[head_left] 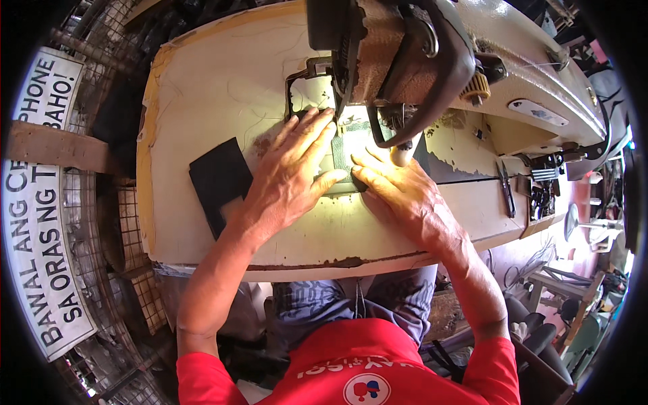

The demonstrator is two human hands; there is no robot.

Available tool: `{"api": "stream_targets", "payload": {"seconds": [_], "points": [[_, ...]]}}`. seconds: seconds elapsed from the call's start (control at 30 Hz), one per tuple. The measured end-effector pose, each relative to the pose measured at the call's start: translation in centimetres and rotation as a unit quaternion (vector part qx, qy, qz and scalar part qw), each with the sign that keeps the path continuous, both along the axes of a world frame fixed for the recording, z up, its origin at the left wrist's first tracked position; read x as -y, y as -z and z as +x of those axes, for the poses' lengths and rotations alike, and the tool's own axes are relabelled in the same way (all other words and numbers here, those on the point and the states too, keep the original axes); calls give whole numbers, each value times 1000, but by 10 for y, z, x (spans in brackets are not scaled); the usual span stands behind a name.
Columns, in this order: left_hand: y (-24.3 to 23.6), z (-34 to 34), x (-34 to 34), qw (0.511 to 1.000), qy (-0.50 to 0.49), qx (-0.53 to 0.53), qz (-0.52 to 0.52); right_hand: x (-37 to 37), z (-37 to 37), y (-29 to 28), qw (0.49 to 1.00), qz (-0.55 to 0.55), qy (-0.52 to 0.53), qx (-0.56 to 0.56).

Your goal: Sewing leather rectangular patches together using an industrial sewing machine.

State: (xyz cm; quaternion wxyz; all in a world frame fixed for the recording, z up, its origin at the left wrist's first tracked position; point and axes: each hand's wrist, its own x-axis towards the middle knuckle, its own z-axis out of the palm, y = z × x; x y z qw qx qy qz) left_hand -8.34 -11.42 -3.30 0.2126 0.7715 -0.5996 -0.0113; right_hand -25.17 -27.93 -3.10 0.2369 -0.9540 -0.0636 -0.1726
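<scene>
A sewing machine (pixel 398 61) stands over the worktable (pixel 182 94), its lit needle area between my hands. My left hand (pixel 290 175) lies with fingers outstretched and slightly spread, its fingertips on dark material left of the needle. My right hand (pixel 398 189) rests palm down, fingers extended, just right of and nearer me than the needle. Between them is a flat greenish-grey piece (pixel 343 152) with darker edging, partly hidden by fingers and machine. A separate black flat piece (pixel 216 179) lies left of my left wrist.
Scissors or a similar dark tool (pixel 506 189) lie at the right, beside small dark machine parts (pixel 543 199). Wire mesh with a white sign (pixel 40 250) and a wooden board (pixel 61 142) line the left. Stools and assorted clutter (pixel 567 290) fill the right side.
</scene>
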Motion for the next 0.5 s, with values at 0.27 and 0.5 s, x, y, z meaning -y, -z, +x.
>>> {"api": "stream_targets", "payload": {"seconds": [0.27, 0.5], "points": [[-4, -3, 0, 1000, -10, 15, 11, 2, -34, -26, 999, 17, 25, 26], [1, -1, 7, 1000, 7, 17, -1, 169, -131, -138, 807, -309, 468, 187]]}}
